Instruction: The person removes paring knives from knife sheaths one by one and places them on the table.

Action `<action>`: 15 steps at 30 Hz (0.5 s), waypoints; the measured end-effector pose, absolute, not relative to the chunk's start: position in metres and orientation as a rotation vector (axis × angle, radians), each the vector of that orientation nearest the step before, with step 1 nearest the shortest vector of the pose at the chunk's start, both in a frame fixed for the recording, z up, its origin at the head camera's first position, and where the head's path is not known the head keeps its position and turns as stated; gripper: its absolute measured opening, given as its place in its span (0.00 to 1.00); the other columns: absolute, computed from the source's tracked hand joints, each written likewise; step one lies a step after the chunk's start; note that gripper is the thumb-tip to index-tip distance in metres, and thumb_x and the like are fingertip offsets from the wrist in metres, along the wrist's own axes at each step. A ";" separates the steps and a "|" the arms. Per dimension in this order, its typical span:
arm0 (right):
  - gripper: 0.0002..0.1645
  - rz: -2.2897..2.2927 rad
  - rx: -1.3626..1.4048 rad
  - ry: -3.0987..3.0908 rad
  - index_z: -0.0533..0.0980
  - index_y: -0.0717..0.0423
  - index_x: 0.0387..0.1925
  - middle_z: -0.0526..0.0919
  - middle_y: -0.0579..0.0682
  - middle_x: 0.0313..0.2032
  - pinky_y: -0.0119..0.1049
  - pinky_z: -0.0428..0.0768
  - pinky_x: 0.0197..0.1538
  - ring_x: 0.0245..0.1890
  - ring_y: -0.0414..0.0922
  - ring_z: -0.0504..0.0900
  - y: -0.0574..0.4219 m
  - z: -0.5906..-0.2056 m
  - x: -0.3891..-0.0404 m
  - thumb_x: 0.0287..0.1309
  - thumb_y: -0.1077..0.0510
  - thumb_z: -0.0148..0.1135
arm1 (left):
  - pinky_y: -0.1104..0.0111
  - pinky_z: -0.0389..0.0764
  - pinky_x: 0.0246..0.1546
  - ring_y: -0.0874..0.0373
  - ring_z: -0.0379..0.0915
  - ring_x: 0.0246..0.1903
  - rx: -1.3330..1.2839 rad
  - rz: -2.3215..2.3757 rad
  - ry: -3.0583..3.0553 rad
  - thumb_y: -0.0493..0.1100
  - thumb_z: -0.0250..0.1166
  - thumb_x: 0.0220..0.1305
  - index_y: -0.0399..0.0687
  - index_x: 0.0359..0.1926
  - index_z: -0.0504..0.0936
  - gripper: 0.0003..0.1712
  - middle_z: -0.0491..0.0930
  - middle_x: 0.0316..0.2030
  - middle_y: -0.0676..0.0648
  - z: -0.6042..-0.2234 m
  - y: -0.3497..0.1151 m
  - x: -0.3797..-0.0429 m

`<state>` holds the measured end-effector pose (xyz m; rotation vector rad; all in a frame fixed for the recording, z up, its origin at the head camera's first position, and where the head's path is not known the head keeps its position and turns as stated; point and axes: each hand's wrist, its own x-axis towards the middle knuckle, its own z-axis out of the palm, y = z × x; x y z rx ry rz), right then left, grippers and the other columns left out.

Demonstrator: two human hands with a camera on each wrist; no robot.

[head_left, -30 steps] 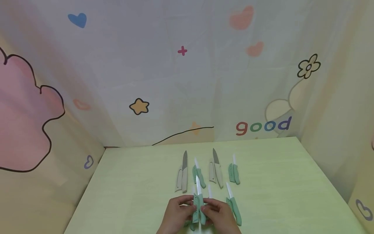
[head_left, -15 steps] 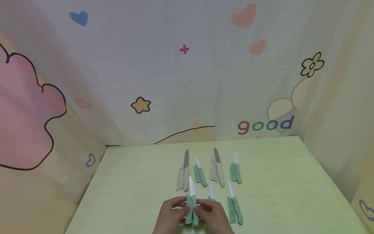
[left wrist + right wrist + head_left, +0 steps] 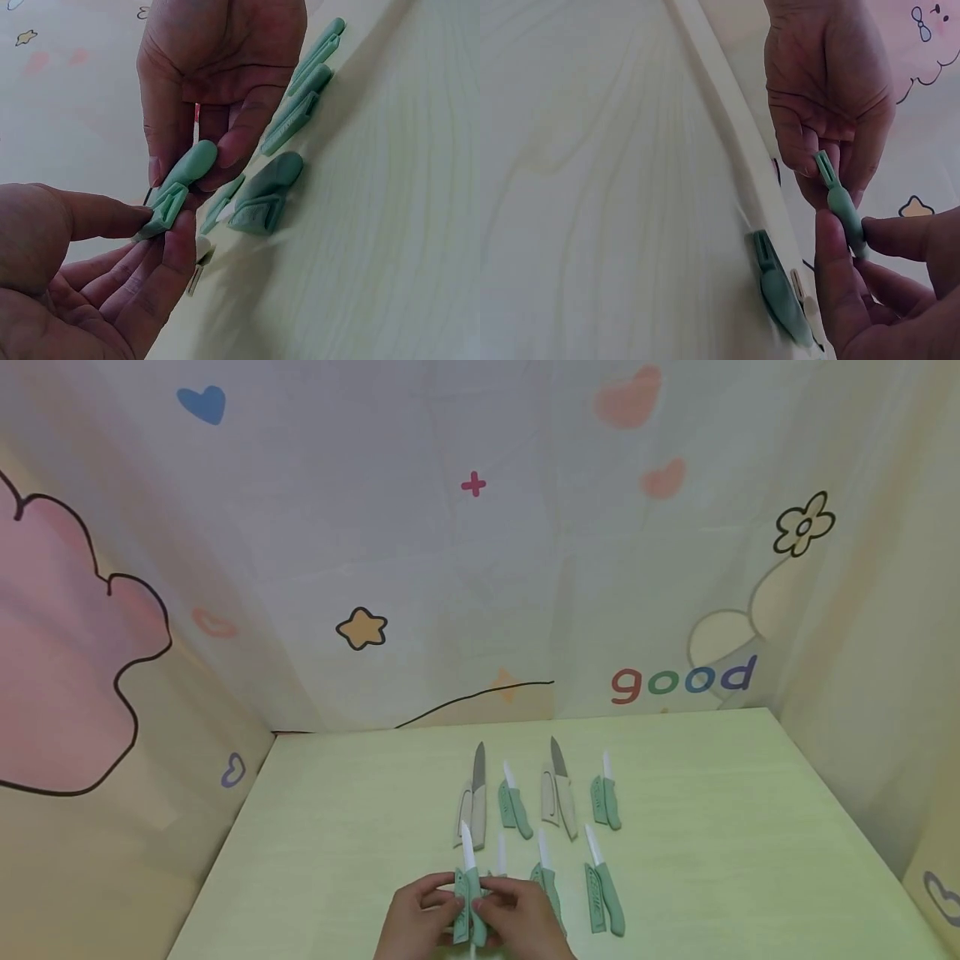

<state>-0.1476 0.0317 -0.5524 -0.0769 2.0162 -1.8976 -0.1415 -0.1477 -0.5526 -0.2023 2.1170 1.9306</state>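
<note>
My left hand (image 3: 420,914) pinches a green blade sheath (image 3: 461,910) between thumb and fingers. Right beside it, my right hand (image 3: 521,914) pinches the green handle of a small paring knife (image 3: 475,906), its white blade pointing away from me. Sheath and knife are side by side, the blade bare. In the left wrist view the held sheath (image 3: 169,210) and handle (image 3: 196,161) are raised off the table. Behind my right hand, another green knife (image 3: 502,853) is mostly hidden; a further one (image 3: 549,881) is partly covered by it.
More green knives lie beside their sheaths on the pale green table (image 3: 337,827), one at the right (image 3: 611,897) and two farther back (image 3: 609,802). Two beige-handled knives with grey blades (image 3: 478,802) lie in the back row. A printed curtain (image 3: 420,552) stands behind the table.
Both hands have moved left with the knife and sheath, still held side by side. The green knife in the near row, formerly mostly behind my right hand, now shows more.
</note>
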 end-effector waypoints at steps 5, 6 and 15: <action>0.22 -1.897 -0.110 2.034 0.78 0.65 0.53 0.85 0.52 0.30 0.39 0.85 0.24 0.24 0.47 0.80 0.020 -0.551 -0.147 0.57 0.61 0.66 | 0.59 0.88 0.30 0.51 0.81 0.35 -0.209 1.939 2.097 0.38 0.66 0.62 0.33 0.59 0.74 0.26 0.86 0.37 0.43 -0.554 -0.160 -0.139; 0.22 -1.885 -0.118 2.048 0.78 0.65 0.52 0.85 0.52 0.30 0.38 0.85 0.23 0.24 0.47 0.80 0.017 -0.552 -0.148 0.57 0.61 0.66 | 0.59 0.88 0.30 0.51 0.81 0.36 -0.219 1.936 2.102 0.38 0.66 0.61 0.32 0.59 0.74 0.26 0.86 0.37 0.43 -0.555 -0.163 -0.138; 0.23 -1.750 -0.176 2.182 0.79 0.62 0.53 0.85 0.46 0.27 0.32 0.80 0.20 0.18 0.45 0.80 -0.003 -0.555 -0.153 0.54 0.61 0.67 | 0.63 0.87 0.28 0.53 0.81 0.33 -0.341 1.857 2.248 0.40 0.68 0.59 0.30 0.57 0.76 0.27 0.86 0.34 0.43 -0.559 -0.177 -0.138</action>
